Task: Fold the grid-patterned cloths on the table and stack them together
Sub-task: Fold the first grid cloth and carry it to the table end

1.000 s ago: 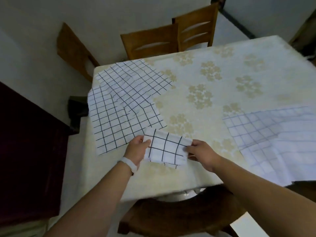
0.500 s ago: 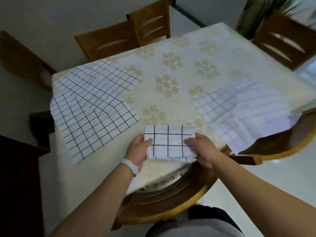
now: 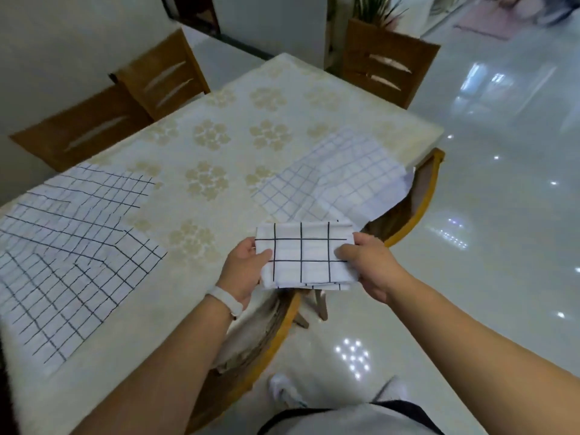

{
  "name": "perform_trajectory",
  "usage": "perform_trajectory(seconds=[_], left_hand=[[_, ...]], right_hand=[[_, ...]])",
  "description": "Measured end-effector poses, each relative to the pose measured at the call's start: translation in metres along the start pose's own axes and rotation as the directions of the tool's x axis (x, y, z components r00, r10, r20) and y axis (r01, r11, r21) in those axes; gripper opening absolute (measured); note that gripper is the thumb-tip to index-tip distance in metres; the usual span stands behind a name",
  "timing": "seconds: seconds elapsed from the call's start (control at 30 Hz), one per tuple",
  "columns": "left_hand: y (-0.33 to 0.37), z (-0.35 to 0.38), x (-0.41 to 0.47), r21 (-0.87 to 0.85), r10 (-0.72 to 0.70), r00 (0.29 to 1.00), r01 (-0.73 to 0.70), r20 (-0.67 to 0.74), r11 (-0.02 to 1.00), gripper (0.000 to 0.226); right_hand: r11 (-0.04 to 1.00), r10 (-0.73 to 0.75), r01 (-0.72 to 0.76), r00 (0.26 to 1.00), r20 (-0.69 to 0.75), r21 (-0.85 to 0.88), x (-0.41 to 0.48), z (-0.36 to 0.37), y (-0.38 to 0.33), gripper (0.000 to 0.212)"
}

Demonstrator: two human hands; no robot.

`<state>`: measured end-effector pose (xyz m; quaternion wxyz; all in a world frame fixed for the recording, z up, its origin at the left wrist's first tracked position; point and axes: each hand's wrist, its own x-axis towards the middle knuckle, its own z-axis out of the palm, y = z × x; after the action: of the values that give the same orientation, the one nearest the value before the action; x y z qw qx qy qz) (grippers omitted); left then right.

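Observation:
A small folded white cloth with a black grid is held up over the table's near edge. My left hand grips its left side and my right hand grips its right side. Two unfolded black-grid cloths lie overlapping on the left of the table. An unfolded pale blue-grid cloth lies on the right, its corner hanging over the table's edge.
Wooden chairs stand around the table: two at the far left, one at the far right, two tucked under the near side. A glossy white floor spreads to the right. The tablecloth has a pale flower pattern.
The view has swung to the right. Both hands have carried the folded cloth rightward and lifted it off the table, toward the blue-grid cloth.

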<state>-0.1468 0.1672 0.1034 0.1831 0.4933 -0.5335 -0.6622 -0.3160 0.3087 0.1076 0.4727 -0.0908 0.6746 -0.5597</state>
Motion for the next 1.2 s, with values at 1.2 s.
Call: perform_trajectory(seconds=[1.2], left_hand=[[0.075, 0.531, 0.065, 0.269, -0.059, 0.849, -0.099, 0.524, 0.958, 0.02]], right_hand=[[0.941, 0.061, 0.142, 0.821, -0.568, 0.307, 0.031, -0.458, -0.064, 0.024]])
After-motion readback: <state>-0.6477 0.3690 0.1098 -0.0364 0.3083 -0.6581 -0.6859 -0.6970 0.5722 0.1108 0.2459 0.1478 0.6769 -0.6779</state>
